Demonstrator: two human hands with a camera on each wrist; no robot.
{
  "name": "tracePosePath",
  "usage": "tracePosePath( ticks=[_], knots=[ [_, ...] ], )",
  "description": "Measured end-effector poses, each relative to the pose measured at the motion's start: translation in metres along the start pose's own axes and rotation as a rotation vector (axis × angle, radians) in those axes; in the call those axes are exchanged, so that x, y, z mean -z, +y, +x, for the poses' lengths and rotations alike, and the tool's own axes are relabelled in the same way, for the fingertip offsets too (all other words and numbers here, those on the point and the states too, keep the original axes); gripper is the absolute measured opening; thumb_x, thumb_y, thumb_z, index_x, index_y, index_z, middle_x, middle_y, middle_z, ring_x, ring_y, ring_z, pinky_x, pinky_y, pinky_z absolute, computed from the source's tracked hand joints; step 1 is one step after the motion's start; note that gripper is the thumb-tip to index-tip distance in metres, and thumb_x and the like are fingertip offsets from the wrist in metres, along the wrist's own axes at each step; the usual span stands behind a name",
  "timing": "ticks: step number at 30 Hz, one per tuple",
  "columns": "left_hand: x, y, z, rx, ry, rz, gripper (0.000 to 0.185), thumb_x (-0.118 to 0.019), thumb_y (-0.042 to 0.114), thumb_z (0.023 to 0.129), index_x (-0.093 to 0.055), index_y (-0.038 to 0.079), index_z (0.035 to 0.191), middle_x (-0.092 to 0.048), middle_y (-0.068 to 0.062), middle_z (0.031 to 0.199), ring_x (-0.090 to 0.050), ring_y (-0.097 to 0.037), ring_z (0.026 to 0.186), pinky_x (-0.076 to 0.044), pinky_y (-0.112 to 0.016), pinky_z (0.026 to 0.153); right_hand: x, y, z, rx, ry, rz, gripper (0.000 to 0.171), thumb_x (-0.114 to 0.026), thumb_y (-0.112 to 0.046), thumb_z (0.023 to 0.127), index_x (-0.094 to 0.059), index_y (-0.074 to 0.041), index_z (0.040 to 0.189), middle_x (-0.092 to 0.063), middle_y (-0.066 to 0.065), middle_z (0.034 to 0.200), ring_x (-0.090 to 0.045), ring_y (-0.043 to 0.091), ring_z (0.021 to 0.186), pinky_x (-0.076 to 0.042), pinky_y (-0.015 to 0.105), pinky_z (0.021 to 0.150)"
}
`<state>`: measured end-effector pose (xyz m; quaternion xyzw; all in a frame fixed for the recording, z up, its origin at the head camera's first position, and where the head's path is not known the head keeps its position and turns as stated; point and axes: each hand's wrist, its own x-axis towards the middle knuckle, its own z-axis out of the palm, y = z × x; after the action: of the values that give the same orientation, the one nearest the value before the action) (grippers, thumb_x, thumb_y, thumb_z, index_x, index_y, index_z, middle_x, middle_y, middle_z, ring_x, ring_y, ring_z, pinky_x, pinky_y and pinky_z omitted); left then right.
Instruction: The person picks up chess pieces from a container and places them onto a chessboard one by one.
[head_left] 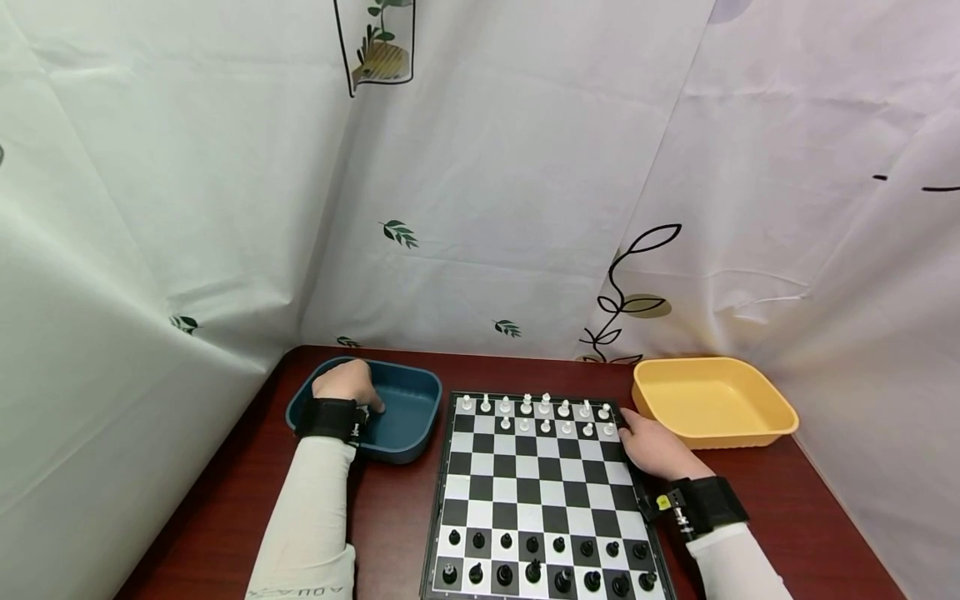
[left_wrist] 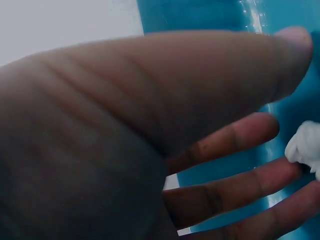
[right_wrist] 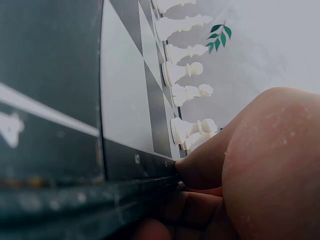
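A chessboard [head_left: 536, 492] lies in the middle of the red-brown table, with white pieces [head_left: 543, 414] on its two far rows and black pieces [head_left: 543, 567] on its two near rows. My left hand [head_left: 347, 385] reaches down into a blue tray [head_left: 408, 408] left of the board. In the left wrist view its fingers [left_wrist: 240, 135] are stretched out over the tray floor [left_wrist: 200, 15], their tips at a small white piece [left_wrist: 306, 147]. My right hand [head_left: 652, 446] lies against the board's right edge near the far corner; its thumb [right_wrist: 200, 165] presses the board's rim [right_wrist: 140, 167] beside the white pieces [right_wrist: 182, 72].
A yellow tray [head_left: 712, 404] with nothing in sight inside it stands at the back right, just beyond my right hand. White sheets with leaf prints [head_left: 480, 208] wall the table in at the back and on both sides. Bare tabletop [head_left: 225, 517] shows at the front left.
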<state>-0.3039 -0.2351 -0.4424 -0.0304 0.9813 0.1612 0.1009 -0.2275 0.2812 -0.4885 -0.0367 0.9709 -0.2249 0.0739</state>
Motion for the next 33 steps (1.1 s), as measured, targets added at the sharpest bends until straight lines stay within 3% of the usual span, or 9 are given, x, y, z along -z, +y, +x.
tracePosePath(
  ticks=[6, 12, 21, 33],
  knots=[
    [-0.003, -0.002, 0.003, -0.003, -0.011, 0.031, 0.025, -0.096, 0.021, 0.083, -0.076, 0.011, 0.073, -0.071, -0.010, 0.082, -0.063, -0.028, 0.077, -0.055, -0.049, 0.070, 0.000, 0.000, 0.000, 0.001, -0.001, 0.002, 0.055, -0.048, -0.014, 0.114, -0.043, 0.018, 0.159, -0.055, 0.039, 0.154, -0.060, 0.051, 0.138, -0.045, 0.069, 0.116],
    [-0.005, -0.002, 0.009, -0.013, -0.002, 0.056, 0.011, -0.093, 0.010, 0.084, -0.083, 0.007, 0.085, -0.074, -0.013, 0.086, -0.063, -0.030, 0.076, -0.057, -0.051, 0.068, 0.000, -0.001, -0.001, 0.006, 0.003, 0.002, 0.055, -0.048, -0.014, 0.114, -0.043, 0.018, 0.158, -0.056, 0.039, 0.153, -0.060, 0.050, 0.138, -0.045, 0.069, 0.115],
    [-0.010, -0.003, 0.014, 0.000, 0.004, 0.043, 0.011, -0.090, 0.007, 0.086, -0.082, 0.004, 0.093, -0.072, -0.015, 0.093, -0.060, -0.032, 0.078, -0.056, -0.049, 0.067, 0.000, 0.000, -0.001, 0.003, 0.004, 0.008, 0.055, -0.048, -0.014, 0.114, -0.043, 0.018, 0.159, -0.055, 0.039, 0.154, -0.060, 0.050, 0.138, -0.045, 0.069, 0.116],
    [-0.011, -0.004, 0.011, -0.046, 0.012, 0.032, 0.025, -0.090, 0.012, 0.092, -0.080, -0.001, 0.111, -0.074, -0.021, 0.101, -0.067, -0.034, 0.084, -0.060, -0.055, 0.075, 0.000, 0.001, 0.000, 0.014, 0.005, 0.007, 0.054, -0.048, -0.014, 0.114, -0.044, 0.018, 0.158, -0.056, 0.038, 0.153, -0.060, 0.050, 0.138, -0.045, 0.069, 0.116]
  ],
)
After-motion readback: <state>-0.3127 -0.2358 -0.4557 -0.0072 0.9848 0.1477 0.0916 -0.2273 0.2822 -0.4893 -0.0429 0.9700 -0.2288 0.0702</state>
